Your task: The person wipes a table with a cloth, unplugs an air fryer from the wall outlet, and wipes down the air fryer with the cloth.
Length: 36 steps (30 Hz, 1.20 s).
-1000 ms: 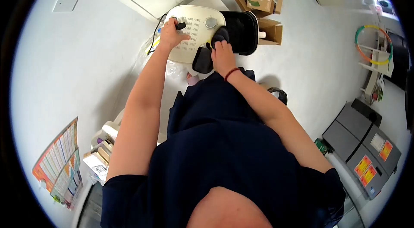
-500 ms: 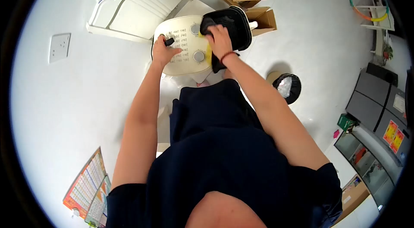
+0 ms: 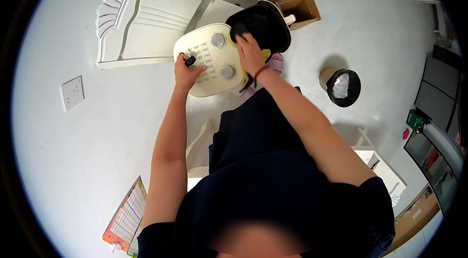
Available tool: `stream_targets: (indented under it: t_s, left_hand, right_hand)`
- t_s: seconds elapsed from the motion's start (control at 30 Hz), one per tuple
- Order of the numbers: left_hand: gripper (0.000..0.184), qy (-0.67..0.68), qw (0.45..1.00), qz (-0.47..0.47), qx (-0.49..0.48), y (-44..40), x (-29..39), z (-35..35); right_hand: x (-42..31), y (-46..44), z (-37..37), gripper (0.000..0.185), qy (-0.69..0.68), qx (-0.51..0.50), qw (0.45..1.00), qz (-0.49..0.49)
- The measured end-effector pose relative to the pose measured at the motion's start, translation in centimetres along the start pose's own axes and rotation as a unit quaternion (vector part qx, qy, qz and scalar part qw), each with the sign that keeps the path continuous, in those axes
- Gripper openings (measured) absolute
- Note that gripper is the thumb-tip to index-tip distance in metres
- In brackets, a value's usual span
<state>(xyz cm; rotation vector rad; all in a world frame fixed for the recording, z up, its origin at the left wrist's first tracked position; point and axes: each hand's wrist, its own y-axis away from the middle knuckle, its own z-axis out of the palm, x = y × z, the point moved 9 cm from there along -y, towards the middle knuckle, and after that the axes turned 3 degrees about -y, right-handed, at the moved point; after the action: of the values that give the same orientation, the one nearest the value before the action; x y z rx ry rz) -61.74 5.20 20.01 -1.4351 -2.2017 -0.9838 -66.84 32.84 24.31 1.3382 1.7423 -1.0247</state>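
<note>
A cream air fryer (image 3: 200,85) with two grey dials and printed pictures on its panel stands below me. Its black basket (image 3: 275,29), with a white handle, is pulled out on the right side. My left hand (image 3: 185,78) rests at the fryer's left edge, thumb spread over the panel, fingers curled around a small black plug (image 3: 190,61). My right hand (image 3: 251,57) is between the panel and the basket, closed on a dark cloth (image 3: 239,30), partly blurred. Yellow fabric (image 3: 266,54) shows beside this hand; whether it belongs to that cloth I cannot tell.
The fryer is on a white chair (image 3: 151,14) with a carved back, against the wall. Open cardboard boxes (image 3: 304,8) are on the floor behind the basket. A bin (image 3: 347,97) with a black liner stands to the right. A wall socket (image 3: 73,93) is at left.
The view has shifted and turned slightly. My right hand stays by the fryer's right edge with the cloth, and more yellow fabric shows beside it. My left hand keeps its place on the fryer.
</note>
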Motion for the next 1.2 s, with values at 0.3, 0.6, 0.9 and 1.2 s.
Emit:
stream_targets:
  t_s: [0.3,0.6,0.9,1.2]
  left_hand:
    - [0.066,-0.062,0.998,0.015,-0.008,0.7,3.5,-0.8]
    - [0.065,0.006,0.999,0.035,-0.023,1.7,8.7,1.9]
    - [0.079,-0.122,0.991,0.059,-0.002,1.5,12.1,2.5]
    - [0.082,-0.143,0.985,0.088,0.031,2.0,11.7,2.6]
  right_hand:
    - [1.0,2.3,-1.5,0.018,-0.059,-0.055,0.995,0.060]
    - [0.5,-7.0,2.3,0.023,0.034,-0.107,0.993,-0.020]
    - [-2.5,-2.1,-0.2,0.021,0.134,-0.179,0.971,-0.080]
    - [-2.3,-7.1,2.4,0.026,0.184,-0.212,0.956,-0.085]
